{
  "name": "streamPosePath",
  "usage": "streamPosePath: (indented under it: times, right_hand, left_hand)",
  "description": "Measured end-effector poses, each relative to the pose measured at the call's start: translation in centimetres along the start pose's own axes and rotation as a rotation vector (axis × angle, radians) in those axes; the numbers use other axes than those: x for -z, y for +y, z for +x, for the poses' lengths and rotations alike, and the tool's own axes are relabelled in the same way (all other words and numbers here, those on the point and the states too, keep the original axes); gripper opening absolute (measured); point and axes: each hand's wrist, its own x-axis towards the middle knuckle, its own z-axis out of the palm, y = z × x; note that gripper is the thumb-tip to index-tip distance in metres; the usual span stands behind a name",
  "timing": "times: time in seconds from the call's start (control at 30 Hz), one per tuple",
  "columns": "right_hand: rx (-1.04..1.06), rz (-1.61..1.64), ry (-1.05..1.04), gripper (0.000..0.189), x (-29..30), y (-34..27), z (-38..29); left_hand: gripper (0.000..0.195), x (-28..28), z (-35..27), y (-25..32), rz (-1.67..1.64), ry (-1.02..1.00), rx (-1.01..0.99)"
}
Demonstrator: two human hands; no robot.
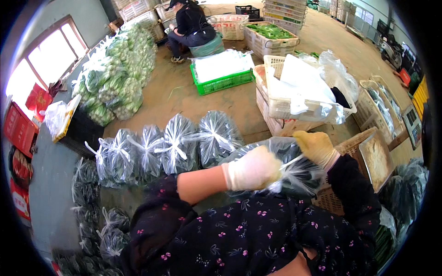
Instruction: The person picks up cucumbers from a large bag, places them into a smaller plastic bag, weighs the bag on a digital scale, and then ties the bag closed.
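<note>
A clear plastic bag (304,177) with dark green contents lies in front of my body, its neck gathered. My left hand (255,169), in a whitish glove, is closed at the gathered neck and blurred. A white tie strip (291,162) stretches taut from it to my right hand (316,148), whose yellowed glove grips the other end. Both sets of fingertips are partly hidden. To the left stands a row of tied clear bags (178,145) with dark contents, each with a white knot facing me.
Behind my hands, stacked white crates (276,107) hold plastic sheets and bags. A green crate (224,82) sits farther off, near a seated person (193,27). Bagged pale-green vegetables (121,76) are heaped at left. A metal-topped board (375,158) leans at right.
</note>
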Motion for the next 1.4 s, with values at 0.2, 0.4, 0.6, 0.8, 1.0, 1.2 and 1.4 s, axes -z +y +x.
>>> streamPosePath:
  times: [0.2,0.4,0.6,0.8,1.0,1.2,1.4]
  right_hand:
    - [-0.069,0.159,0.179,0.018,-0.9,3.2,-2.8]
    - [-0.335,1.376,0.092,0.021,1.6,-6.7,0.3]
    - [-0.201,1.048,-0.065,0.023,3.1,-9.9,-1.2]
    - [-0.272,1.012,-0.162,0.027,3.6,-10.3,-1.7]
    - [-0.247,1.059,-0.182,0.025,2.3,-10.3,-1.5]
    - [-0.378,1.117,-0.247,0.021,1.9,-10.1,-1.6]
    - [-0.33,1.066,-0.304,0.022,1.0,-10.2,-1.0]
  left_hand:
    - [0.036,-4.7,-7.7,-1.1,-0.247,0.379,0.188]
    - [0.054,-3.2,-1.9,2.6,-0.298,0.456,0.346]
    - [0.019,-4.7,1.9,0.9,-0.403,0.046,0.526]
    - [0.012,-7.1,1.2,1.3,-0.492,0.101,0.576]
    - [0.016,-6.9,-1.8,2.4,-0.604,0.156,0.805]
    - [0.036,-6.6,-5.6,2.6,-0.717,0.17,0.956]
    - [0.079,-7.1,-10.6,2.1,-0.834,0.01,0.856]
